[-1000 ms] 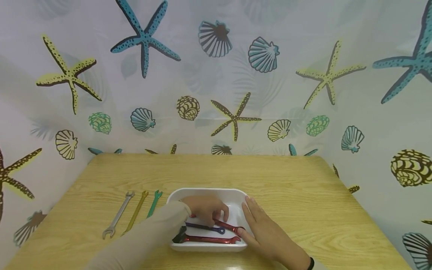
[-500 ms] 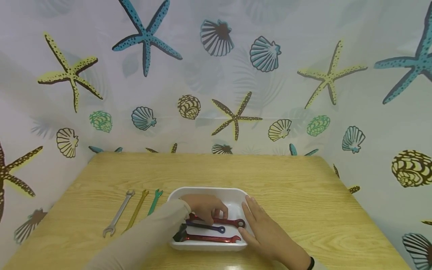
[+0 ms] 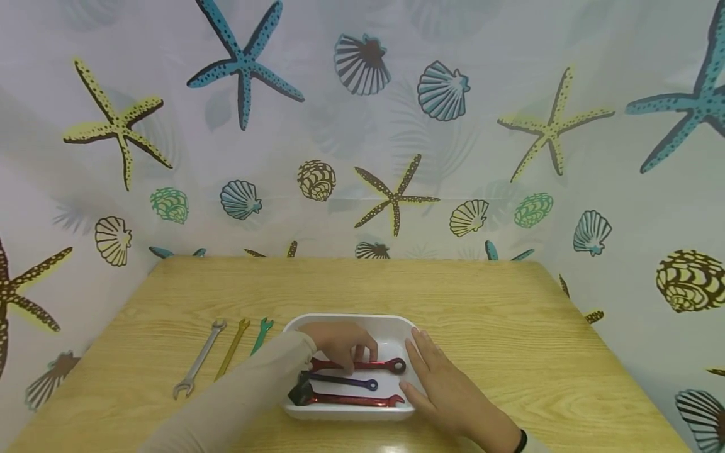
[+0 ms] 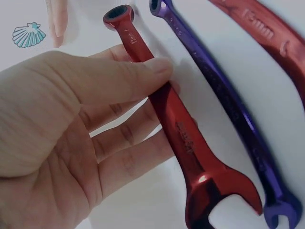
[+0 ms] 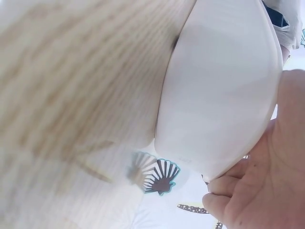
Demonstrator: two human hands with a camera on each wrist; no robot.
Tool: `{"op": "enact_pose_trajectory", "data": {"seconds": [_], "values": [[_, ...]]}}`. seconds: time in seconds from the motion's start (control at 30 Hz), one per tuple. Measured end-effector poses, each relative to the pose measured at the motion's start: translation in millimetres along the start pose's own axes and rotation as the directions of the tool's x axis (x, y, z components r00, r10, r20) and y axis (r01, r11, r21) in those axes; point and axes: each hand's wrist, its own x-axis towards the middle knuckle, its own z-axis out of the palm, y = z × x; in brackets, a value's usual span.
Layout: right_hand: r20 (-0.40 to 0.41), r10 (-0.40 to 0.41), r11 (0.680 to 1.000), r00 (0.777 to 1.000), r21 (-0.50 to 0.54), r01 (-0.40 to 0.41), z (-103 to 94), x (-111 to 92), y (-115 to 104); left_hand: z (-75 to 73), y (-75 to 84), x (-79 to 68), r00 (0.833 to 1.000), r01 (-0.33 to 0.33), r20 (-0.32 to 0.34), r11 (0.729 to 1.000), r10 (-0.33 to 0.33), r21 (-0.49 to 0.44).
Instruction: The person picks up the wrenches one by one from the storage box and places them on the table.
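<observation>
My left hand (image 3: 342, 343) reaches into a white tray (image 3: 351, 316) and pinches a red combination wrench (image 4: 164, 107) between thumb and fingers. Its ring end points right in the head view, its open jaw left. Beside it in the tray lie a purple wrench (image 3: 348, 380) and, closest to me, a second red wrench (image 3: 357, 399). A dark piece (image 3: 301, 394), its kind unclear, sits by the left end of that second red wrench. Fingers extended, my right hand (image 3: 447, 390) rests against the tray's right rim. In the right wrist view its fingertips touch the tray's outer edge (image 5: 219, 100).
Left of the tray, a silver wrench (image 3: 199, 360), a gold wrench (image 3: 231, 350) and a green wrench (image 3: 262, 333) lie in a row on the wooden table (image 3: 481, 296). My left sleeve partly covers the gold and green ones. A patterned curtain (image 3: 340, 126) surrounds the table.
The held red wrench has swung from slanted to nearly level, its ring end moving away from me, so it lies roughly alongside the purple one. My right hand stays at the rim.
</observation>
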Motion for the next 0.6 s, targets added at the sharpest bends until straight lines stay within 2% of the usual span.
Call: {"op": "enact_pose_trajectory", "data": {"seconds": [0.23, 0.43, 0.6], "values": [[0.005, 0.012, 1.0, 1.0, -0.002, -0.012, -0.7, -0.2, -0.6, -6.9, -0.8, -3.1, 0.999, 0.045, -0.005, 0.998, -0.045, -0.036], [0.017, 0.026, 0.999, 1.0, 0.018, -0.027, -1.2, -1.1, -1.1, -21.8, 8.0, -12.0, 0.996, 0.08, -0.037, 0.996, -0.082, -0.051], [0.016, 0.028, 1.0, 0.999, -0.004, -0.028, 0.0, -0.6, -0.5, -34.6, 15.7, -22.9, 0.989, 0.118, -0.076, 0.989, -0.125, -0.088]]}}
